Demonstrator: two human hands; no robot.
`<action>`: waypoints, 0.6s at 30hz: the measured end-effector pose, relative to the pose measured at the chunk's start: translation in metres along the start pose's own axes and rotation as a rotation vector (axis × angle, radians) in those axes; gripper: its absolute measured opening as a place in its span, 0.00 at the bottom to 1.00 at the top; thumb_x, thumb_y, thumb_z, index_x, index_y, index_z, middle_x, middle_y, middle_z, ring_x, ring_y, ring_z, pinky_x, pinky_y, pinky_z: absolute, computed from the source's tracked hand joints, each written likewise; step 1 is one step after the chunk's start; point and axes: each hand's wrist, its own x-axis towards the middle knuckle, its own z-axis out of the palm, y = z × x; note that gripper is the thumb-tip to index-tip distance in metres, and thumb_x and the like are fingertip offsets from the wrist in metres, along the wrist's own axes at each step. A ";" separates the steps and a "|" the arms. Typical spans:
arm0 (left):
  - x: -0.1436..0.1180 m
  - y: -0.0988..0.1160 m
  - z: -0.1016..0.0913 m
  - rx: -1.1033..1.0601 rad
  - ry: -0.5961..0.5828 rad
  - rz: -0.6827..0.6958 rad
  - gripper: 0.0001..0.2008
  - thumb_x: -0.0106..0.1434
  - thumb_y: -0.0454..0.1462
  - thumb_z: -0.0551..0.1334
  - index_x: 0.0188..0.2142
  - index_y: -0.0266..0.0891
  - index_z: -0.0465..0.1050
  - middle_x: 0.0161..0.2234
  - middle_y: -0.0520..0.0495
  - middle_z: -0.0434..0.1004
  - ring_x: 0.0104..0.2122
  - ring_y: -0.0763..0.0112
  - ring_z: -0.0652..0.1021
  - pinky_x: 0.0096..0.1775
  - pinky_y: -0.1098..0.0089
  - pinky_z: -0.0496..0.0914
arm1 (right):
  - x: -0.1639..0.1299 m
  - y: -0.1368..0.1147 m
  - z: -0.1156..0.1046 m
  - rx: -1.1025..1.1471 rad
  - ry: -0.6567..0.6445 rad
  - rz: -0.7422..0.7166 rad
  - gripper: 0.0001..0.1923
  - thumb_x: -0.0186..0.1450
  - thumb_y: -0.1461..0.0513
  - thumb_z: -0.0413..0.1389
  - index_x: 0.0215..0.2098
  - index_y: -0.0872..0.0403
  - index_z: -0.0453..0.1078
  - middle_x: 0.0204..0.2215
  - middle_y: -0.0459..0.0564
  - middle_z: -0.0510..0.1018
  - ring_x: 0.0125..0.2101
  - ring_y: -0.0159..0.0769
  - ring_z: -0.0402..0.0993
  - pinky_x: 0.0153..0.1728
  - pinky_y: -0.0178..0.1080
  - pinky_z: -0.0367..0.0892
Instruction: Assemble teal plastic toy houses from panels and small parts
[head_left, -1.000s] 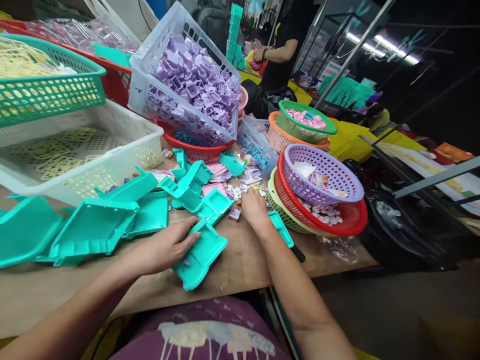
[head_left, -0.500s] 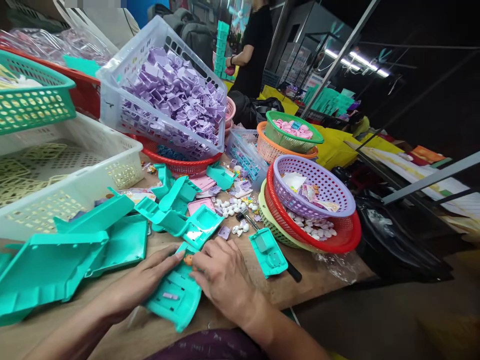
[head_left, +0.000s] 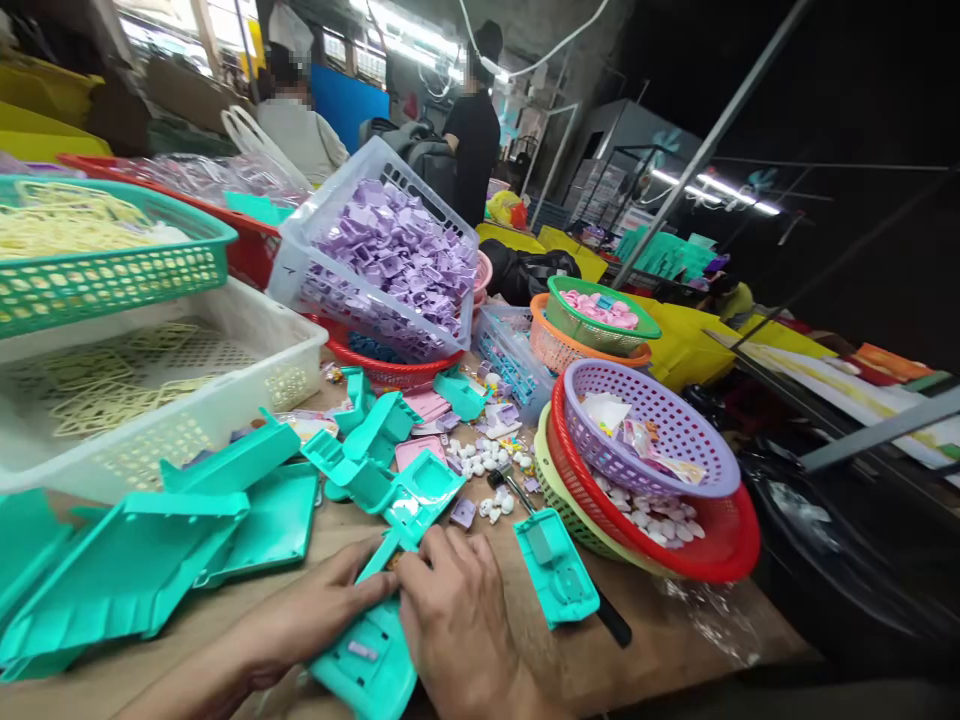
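Observation:
A teal plastic panel [head_left: 366,672] with slots and a small lilac insert lies tilted on the table in front of me. My left hand [head_left: 341,600] is closed on its left edge, the thumb laid across the top. My right hand [head_left: 457,615] is curled over the panel's right side, knuckles up, its fingertips mostly hidden. A small orange piece [head_left: 394,562] barely shows between the two hands, on the panel. Just beyond them is a teal tray-shaped part [head_left: 424,492]. To the right, another teal part [head_left: 556,570] rests on a black-handled tool [head_left: 613,615].
Teal panels [head_left: 120,570] pile up at left beside a white crate [head_left: 285,350]. A clear crate [head_left: 375,325] of lilac parts tilts at the back. Stacked baskets [head_left: 739,540] stand at right. White pieces [head_left: 480,460] lie scattered mid-table. A person in black [head_left: 476,150] stands beyond.
The view has swung left and up, so the table appears lower and to the right. My right hand has closed further over the orange piece, which is now mostly covered.

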 end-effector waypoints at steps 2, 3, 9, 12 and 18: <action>0.000 0.001 0.001 -0.012 -0.033 -0.037 0.29 0.55 0.53 0.64 0.52 0.41 0.76 0.55 0.44 0.77 0.58 0.49 0.71 0.57 0.60 0.69 | 0.001 0.000 0.001 -0.037 -0.001 -0.042 0.09 0.63 0.65 0.62 0.30 0.50 0.65 0.29 0.45 0.70 0.32 0.40 0.62 0.34 0.43 0.49; 0.000 0.001 0.001 -0.020 -0.045 -0.058 0.28 0.55 0.51 0.64 0.52 0.41 0.75 0.54 0.44 0.77 0.58 0.50 0.71 0.58 0.59 0.68 | 0.001 0.000 -0.001 -0.044 -0.017 -0.084 0.09 0.63 0.66 0.62 0.31 0.51 0.66 0.29 0.45 0.71 0.32 0.40 0.62 0.35 0.43 0.50; -0.004 -0.004 -0.007 -0.301 -0.160 -0.125 0.29 0.52 0.44 0.67 0.53 0.39 0.71 0.49 0.45 0.79 0.52 0.54 0.75 0.53 0.61 0.70 | 0.009 0.012 -0.029 0.174 -0.216 -0.242 0.01 0.69 0.62 0.57 0.38 0.49 0.70 0.37 0.44 0.76 0.39 0.38 0.67 0.45 0.46 0.55; -0.008 -0.009 -0.011 -0.390 -0.231 -0.113 0.28 0.50 0.45 0.71 0.49 0.40 0.72 0.45 0.47 0.79 0.46 0.61 0.77 0.48 0.66 0.71 | 0.037 0.029 -0.024 0.386 -0.141 -0.121 0.07 0.72 0.59 0.52 0.43 0.48 0.72 0.40 0.45 0.77 0.42 0.37 0.69 0.46 0.44 0.59; -0.012 -0.015 -0.019 -0.219 -0.224 -0.123 0.23 0.52 0.52 0.71 0.38 0.39 0.73 0.33 0.52 0.74 0.34 0.70 0.74 0.37 0.71 0.71 | 0.086 0.072 0.043 0.236 -0.171 0.142 0.24 0.73 0.50 0.48 0.63 0.47 0.63 0.61 0.54 0.67 0.60 0.46 0.60 0.57 0.52 0.60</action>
